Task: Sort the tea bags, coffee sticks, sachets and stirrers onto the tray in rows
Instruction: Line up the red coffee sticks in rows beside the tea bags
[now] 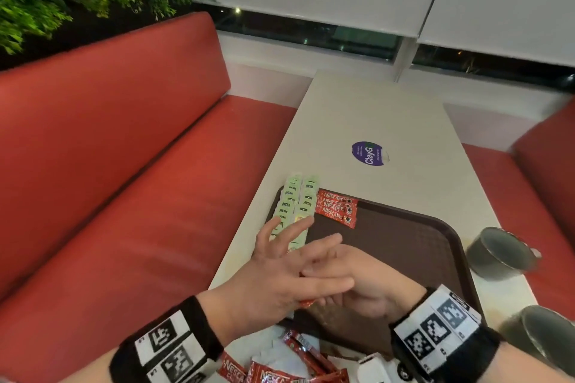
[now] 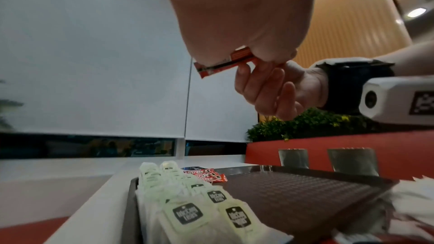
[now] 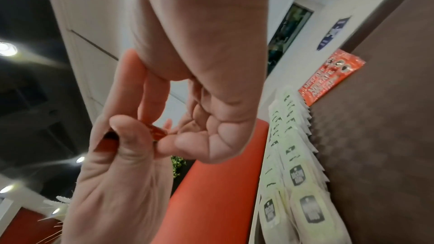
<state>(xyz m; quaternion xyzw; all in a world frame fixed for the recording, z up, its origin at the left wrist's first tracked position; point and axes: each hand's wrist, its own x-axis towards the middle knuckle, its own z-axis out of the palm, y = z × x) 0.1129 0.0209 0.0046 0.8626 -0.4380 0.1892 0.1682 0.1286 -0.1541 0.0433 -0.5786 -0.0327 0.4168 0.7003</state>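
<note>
My left hand (image 1: 280,277) crosses over my right hand (image 1: 370,289) above the near left of the brown tray (image 1: 404,246). Between them is one red coffee stick (image 2: 220,65). The left thumb (image 3: 126,136) pinches it, and the curled right fingers (image 2: 258,84) hold its other end from below. Two rows of pale green tea bags (image 1: 295,199) lie along the tray's left side. A short row of red coffee sticks (image 1: 337,208) lies beside them at the far end.
Loose red coffee sticks (image 1: 280,373) and white sachets (image 1: 370,367) lie on the white table in front of the tray. Two dark metal cups (image 1: 497,252) (image 1: 541,339) stand right of the tray. A red bench (image 1: 124,165) runs along the left.
</note>
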